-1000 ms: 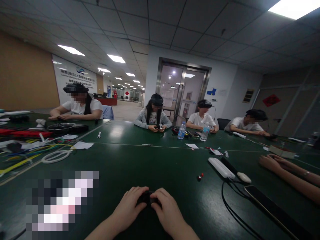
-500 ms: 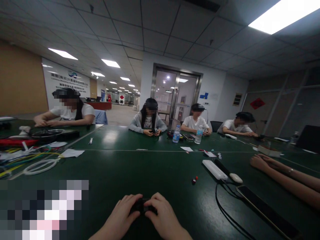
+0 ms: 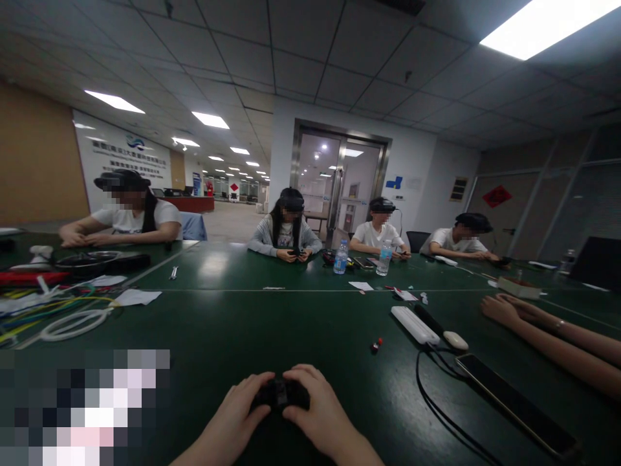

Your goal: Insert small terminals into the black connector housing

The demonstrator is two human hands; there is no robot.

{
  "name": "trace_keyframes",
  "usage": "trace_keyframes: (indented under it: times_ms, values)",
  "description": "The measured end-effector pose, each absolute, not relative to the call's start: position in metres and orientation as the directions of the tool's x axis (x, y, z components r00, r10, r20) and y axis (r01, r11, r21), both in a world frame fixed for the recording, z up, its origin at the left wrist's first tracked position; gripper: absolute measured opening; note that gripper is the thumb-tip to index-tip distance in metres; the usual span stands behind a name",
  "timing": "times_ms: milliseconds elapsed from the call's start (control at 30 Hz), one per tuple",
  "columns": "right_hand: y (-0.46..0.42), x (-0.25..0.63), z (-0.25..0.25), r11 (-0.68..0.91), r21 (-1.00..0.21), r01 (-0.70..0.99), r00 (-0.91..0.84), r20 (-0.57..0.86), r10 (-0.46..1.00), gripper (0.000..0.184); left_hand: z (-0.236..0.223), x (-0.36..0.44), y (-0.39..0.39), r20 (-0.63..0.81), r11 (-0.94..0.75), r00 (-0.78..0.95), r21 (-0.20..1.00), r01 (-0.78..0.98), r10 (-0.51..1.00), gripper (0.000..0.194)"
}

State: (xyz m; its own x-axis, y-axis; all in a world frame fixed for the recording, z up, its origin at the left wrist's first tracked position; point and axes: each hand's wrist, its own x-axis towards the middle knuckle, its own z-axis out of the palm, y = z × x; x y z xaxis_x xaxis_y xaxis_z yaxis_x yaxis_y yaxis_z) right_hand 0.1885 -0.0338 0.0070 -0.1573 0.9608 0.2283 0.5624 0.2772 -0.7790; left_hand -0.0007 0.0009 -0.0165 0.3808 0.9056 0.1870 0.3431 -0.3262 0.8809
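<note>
Between my two hands is a small black object (image 3: 280, 392), low in the middle of the head view. Its exact kind does not show, since fingers cover both ends. My left hand (image 3: 240, 408) grips its left end, thumb below and fingers over the top. On the right end, my right hand (image 3: 317, 408) holds it the same way. The object is just above or on the dark green table (image 3: 233, 330); I cannot tell which.
Right of my hands are a small red-and-black piece (image 3: 376, 345), a white power strip (image 3: 414, 325), black cables (image 3: 422, 388) and a phone (image 3: 514, 404). Another person's forearms (image 3: 528, 323) rest at the right. Coloured wires (image 3: 53, 307) lie left; several people sit opposite.
The view has turned to the right, so the scene sits farther left. My hands still hold the black object; their fingers have shifted and its middle now shows more.
</note>
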Motion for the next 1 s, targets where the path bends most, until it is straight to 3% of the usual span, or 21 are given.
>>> trace_keyframes:
  times_ms: [200,367,433,600,700,1000]
  values:
    - [-0.035,0.193,0.014,0.242,-0.822,0.515,-0.157,0.188,0.970,0.045,-0.017,0.004,-0.003,0.142,-0.244,0.398,0.945,0.216,0.906,0.042]
    - [-0.035,0.190,0.019,0.236,-0.856,0.461,-0.119,0.203,0.972,0.041,-0.016,0.009,-0.001,0.095,-0.038,0.416,0.989,-0.144,0.904,0.064]
    - [-0.035,0.190,0.021,0.233,-0.872,0.431,-0.097,0.212,0.973,0.041,-0.013,0.012,-0.003,0.015,0.129,0.416,0.940,-0.316,0.909,0.064]
    - [-0.038,0.187,0.023,0.231,-0.904,0.359,-0.092,0.212,0.973,0.039,-0.004,0.021,-0.013,-0.200,0.553,0.577,0.635,-0.539,0.792,0.031]
    - [-0.039,0.185,0.019,0.257,-0.887,0.383,-0.101,0.236,0.966,0.039,-0.002,0.024,-0.017,-0.209,0.618,0.618,0.535,-0.576,0.758,0.025]
    - [-0.039,0.180,0.016,0.284,-0.888,0.362,-0.127,0.255,0.959,0.037,0.005,0.024,-0.022,-0.112,0.703,0.738,0.428,-0.568,0.665,0.032]
